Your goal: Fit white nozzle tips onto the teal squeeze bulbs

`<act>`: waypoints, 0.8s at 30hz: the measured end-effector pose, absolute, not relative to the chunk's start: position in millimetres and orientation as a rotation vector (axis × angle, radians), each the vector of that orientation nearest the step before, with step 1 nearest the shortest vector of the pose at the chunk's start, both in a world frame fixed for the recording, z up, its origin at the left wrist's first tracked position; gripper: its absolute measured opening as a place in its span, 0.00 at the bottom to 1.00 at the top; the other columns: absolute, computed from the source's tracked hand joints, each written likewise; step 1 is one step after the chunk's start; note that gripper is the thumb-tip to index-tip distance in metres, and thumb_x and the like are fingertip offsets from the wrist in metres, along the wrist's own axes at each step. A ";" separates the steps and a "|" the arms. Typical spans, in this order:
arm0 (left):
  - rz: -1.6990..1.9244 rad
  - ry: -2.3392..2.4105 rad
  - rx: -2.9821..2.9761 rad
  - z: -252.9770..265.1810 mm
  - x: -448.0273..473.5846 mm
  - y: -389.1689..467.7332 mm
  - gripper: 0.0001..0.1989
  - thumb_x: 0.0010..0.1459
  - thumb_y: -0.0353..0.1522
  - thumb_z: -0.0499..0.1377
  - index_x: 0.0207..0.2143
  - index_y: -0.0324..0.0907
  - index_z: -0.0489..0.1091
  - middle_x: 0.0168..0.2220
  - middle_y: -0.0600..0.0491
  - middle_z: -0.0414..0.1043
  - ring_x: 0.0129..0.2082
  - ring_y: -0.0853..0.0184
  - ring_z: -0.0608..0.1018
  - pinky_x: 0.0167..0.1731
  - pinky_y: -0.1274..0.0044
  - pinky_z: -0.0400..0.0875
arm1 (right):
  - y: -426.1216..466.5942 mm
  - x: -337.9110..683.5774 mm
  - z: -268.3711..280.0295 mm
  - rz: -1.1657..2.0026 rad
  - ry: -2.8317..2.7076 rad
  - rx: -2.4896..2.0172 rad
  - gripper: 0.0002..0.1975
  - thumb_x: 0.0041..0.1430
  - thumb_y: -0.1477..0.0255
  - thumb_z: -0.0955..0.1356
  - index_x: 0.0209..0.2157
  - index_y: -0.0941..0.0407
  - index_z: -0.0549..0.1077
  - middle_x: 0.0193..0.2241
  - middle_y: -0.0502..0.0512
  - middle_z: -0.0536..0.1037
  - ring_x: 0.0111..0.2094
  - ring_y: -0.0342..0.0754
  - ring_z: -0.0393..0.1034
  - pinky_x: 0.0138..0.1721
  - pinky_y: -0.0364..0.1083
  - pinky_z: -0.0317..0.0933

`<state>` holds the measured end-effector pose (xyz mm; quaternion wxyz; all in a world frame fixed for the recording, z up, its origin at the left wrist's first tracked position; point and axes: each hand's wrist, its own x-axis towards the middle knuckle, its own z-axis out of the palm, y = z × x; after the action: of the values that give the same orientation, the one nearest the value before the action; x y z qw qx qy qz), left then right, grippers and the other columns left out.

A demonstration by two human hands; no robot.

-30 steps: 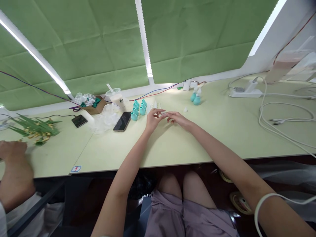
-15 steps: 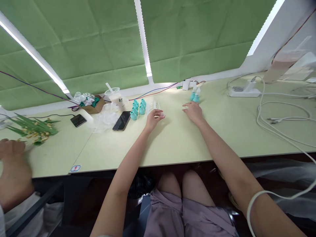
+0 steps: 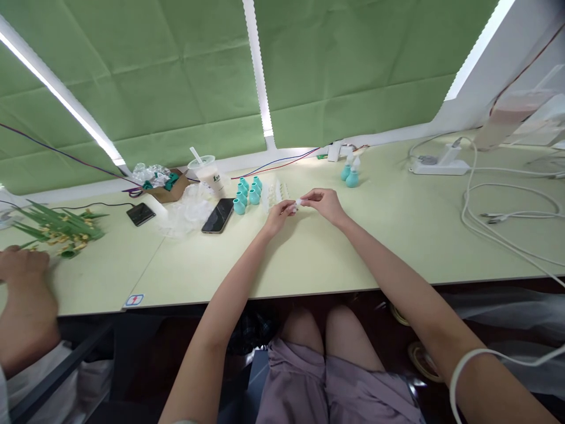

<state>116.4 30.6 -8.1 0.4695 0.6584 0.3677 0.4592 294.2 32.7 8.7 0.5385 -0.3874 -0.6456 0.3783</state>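
My left hand (image 3: 279, 218) is closed in a pinch on a small white piece (image 3: 298, 202), too small to name exactly. From the other side, the fingertips of my right hand (image 3: 325, 204) pinch the same piece. Just behind my left hand lie rows of small pale parts (image 3: 282, 191) beside a white strip. Left of these stand several turquoise bulb-shaped bottles (image 3: 254, 195) with open necks. Two more turquoise bottles (image 3: 352, 178), topped with white pointed tips, stand farther back on the right, apart from my hands.
A black phone (image 3: 218, 216), crumpled clear plastic (image 3: 188, 212), a drink cup (image 3: 207, 175) and a cardboard box (image 3: 174, 187) are on the left. Another person's hand (image 3: 24, 264) is near green plants (image 3: 62, 227). White cables and a power strip (image 3: 441, 167) occupy the right side.
My right hand has left the two tipped bottles and moved left to meet my left hand. Both hands now pinch at the small white piece, which the left held before.
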 end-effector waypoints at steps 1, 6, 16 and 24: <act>1.135 0.901 1.608 -8.5 116.5 31.1 0.20 0.49 0.44 0.61 0.38 0.38 0.73 0.36 0.49 0.73 0.36 0.69 0.73 0.40 0.75 0.70 | 33.0 293.6 7.0 0.906 -1.538 -0.929 0.15 0.38 0.61 0.75 0.26 0.56 0.76 0.27 0.54 0.79 0.31 0.49 0.74 0.38 0.49 0.67; 1.184 0.936 1.586 -7.9 115.2 31.9 0.20 0.47 0.44 0.63 0.36 0.37 0.74 0.34 0.48 0.75 0.33 0.69 0.73 0.38 0.76 0.70 | 39.2 297.0 1.7 0.920 -1.559 -0.950 0.15 0.38 0.62 0.75 0.26 0.56 0.77 0.26 0.53 0.79 0.30 0.49 0.74 0.37 0.48 0.68; 1.179 1.037 1.657 -8.4 112.8 23.9 0.19 0.48 0.43 0.62 0.35 0.37 0.77 0.28 0.51 0.75 0.26 0.71 0.71 0.32 0.77 0.68 | 36.5 295.7 -3.3 1.012 -1.581 -1.004 0.15 0.36 0.62 0.76 0.26 0.57 0.79 0.24 0.54 0.79 0.27 0.50 0.74 0.35 0.50 0.70; 1.141 1.012 1.602 -4.8 117.4 14.9 0.18 0.46 0.42 0.64 0.35 0.39 0.78 0.27 0.53 0.74 0.26 0.72 0.69 0.30 0.77 0.67 | 32.7 302.3 0.3 0.979 -1.687 -0.993 0.10 0.39 0.66 0.75 0.25 0.56 0.79 0.23 0.54 0.79 0.27 0.50 0.74 0.34 0.48 0.68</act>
<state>117.4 14.9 -4.8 0.4483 0.6474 0.4091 0.4610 302.3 32.7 0.3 0.4584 -0.4031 -0.6850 0.3976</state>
